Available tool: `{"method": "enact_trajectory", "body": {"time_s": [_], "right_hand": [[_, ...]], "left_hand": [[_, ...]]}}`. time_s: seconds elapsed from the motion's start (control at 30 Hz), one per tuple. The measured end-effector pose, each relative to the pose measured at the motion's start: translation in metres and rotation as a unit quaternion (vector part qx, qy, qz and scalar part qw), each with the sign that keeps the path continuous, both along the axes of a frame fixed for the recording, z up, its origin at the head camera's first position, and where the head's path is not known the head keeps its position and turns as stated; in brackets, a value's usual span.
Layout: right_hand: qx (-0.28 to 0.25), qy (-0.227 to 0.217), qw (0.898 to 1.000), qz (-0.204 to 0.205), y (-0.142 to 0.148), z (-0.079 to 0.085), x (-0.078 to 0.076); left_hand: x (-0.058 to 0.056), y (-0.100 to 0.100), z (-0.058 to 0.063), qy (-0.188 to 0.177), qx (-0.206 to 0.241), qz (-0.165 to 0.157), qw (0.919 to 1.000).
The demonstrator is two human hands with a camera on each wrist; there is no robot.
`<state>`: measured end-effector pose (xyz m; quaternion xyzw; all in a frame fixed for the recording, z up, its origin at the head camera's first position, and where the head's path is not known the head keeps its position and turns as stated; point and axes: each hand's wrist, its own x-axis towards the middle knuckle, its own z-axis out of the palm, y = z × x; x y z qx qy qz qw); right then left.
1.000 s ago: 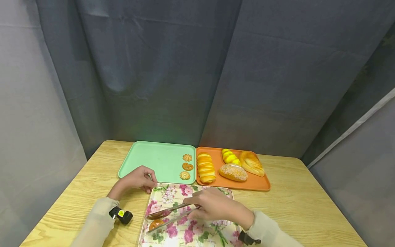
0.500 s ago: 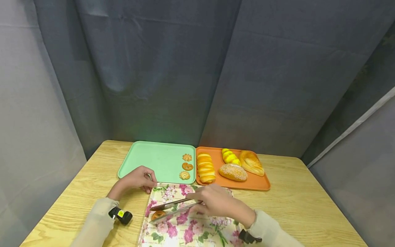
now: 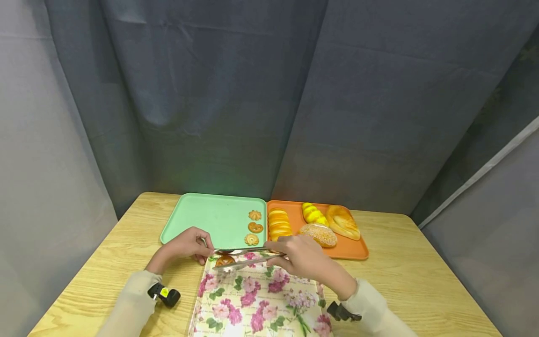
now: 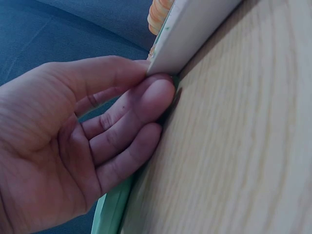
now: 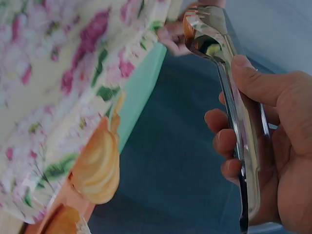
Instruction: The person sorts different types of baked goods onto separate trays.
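Note:
My right hand (image 3: pixel 301 256) grips a pair of metal tongs (image 3: pixel 248 263). Between the tong tips is a small brown pretzel cookie (image 3: pixel 225 260), over the far left corner of the flowered tray (image 3: pixel 252 311). In the right wrist view the tongs (image 5: pixel 249 161) run up from the palm, and a sliver of the cookie (image 5: pixel 187 31) shows behind the fork-shaped tip. With thumb and fingers my left hand (image 3: pixel 189 243) pinches that same corner of the flowered tray. Up close in the left wrist view, the thumb lies on the tray's white rim (image 4: pixel 183 41).
Behind the flowered tray lies a green tray (image 3: pixel 206 220) with three small cookies (image 3: pixel 255 227) along its right side. Beside it an orange tray (image 3: pixel 349 252) carries several breads, including a seeded roll (image 3: pixel 318 234). A grey curtain (image 3: pixel 219 93) hangs behind the wooden table (image 3: pixel 421 281).
The right hand has moved away from me and slightly right, bringing the tongs and pretzel cookie from the near left of the flowered tray to its far left corner. The left hand has stayed put.

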<state>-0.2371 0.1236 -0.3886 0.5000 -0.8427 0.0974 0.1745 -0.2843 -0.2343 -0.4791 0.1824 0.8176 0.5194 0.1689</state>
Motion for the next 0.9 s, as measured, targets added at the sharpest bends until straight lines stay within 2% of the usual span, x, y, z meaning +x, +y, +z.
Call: {"method": "enact_trajectory", "body": {"time_s": [0.23, 0.37, 0.5, 0.67, 0.9], "right_hand": [[-0.023, 0.012, 0.997, -0.072, 0.000, 0.010, -0.008], [-0.030, 0.020, 0.993, -0.111, -0.002, 0.008, -0.014], [-0.034, 0.003, 0.990, -0.138, -0.004, 0.003, -0.020], [-0.033, -0.015, 0.988, -0.151, -0.009, -0.006, -0.028], [-0.014, 0.001, 0.988, -0.152, -0.021, -0.015, -0.037]], "left_hand": [[0.000, 0.000, 0.000, -0.002, 0.006, 0.001, 1.0000], [0.000, 0.000, 0.000, -0.002, 0.005, 0.001, 1.0000], [0.000, 0.000, 0.000, -0.003, 0.004, 0.000, 1.0000], [0.000, 0.000, -0.001, -0.003, 0.003, 0.001, 1.0000], [0.000, 0.001, 0.000, -0.006, 0.009, 0.001, 0.9999]]}}
